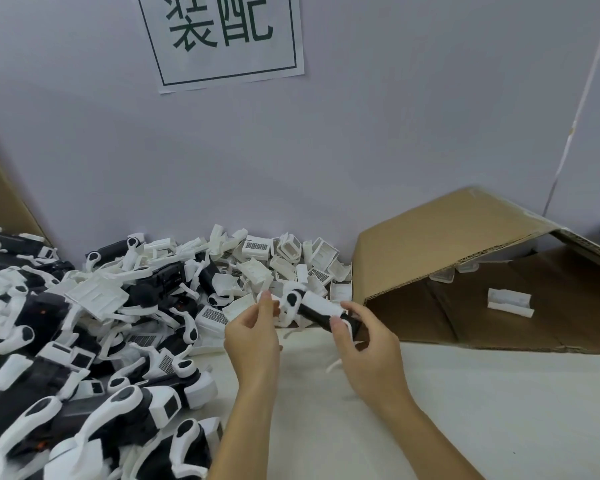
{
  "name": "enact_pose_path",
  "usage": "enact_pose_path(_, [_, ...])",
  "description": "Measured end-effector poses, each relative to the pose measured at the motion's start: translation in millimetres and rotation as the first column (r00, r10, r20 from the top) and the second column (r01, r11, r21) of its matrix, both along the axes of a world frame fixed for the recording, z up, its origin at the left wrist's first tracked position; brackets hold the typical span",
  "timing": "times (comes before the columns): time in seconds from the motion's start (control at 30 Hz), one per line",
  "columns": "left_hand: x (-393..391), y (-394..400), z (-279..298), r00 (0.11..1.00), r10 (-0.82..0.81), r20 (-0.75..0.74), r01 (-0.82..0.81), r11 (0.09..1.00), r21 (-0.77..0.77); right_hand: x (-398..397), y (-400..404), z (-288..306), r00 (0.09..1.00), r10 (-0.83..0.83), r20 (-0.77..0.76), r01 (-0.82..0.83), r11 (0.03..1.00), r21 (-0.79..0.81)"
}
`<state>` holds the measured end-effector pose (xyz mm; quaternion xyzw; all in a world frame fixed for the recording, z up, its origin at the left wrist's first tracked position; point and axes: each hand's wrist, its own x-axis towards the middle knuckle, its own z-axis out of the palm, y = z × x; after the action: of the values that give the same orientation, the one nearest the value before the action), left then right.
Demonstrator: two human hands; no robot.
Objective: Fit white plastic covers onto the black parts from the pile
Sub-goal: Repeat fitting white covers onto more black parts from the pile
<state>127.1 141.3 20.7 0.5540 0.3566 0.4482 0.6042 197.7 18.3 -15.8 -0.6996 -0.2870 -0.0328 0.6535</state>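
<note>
A black part (313, 312) with a white cover on its top is held above the table between both hands. My right hand (364, 351) grips its right end, thumb on the black body. At its left, white end, my left hand (253, 336) pinches it with fingertips. A big pile of black parts with white arms (66, 341) fills the left side. Loose white covers (274, 261) are heaped against the back wall.
A brown cardboard box (482, 271) lies on its side at the right, flap raised, with one white cover (509, 301) inside. A paper sign (222, 39) hangs on the grey wall. A white cloth-covered table (430, 410) spreads under my arms.
</note>
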Motion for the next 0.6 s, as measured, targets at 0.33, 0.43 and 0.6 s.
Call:
enact_pose_path(0.33, [4.4, -0.6, -18.3, 0.993, 0.092, 0.078, -0.068, 0.961, -0.269, -10.8, 5.6, 36.9, 0.468, 0.334, -0.818, -0.210, 0.941, 0.264])
enact_pose_path(0.43, [5.7, 1.2, -20.3, 0.993, 0.092, 0.068, -0.072, 0.965, -0.253, -8.8, 9.1, 69.2, 0.462, 0.436, -0.772, -0.167, 0.898, 0.407])
enact_pose_path(0.6, [3.2, 2.8, -22.0, 0.995, 0.085, 0.057, -0.067, 0.962, -0.265, 38.3, -11.2, 148.0, 0.634, 0.666, -0.392, 0.088, 0.441, 0.893])
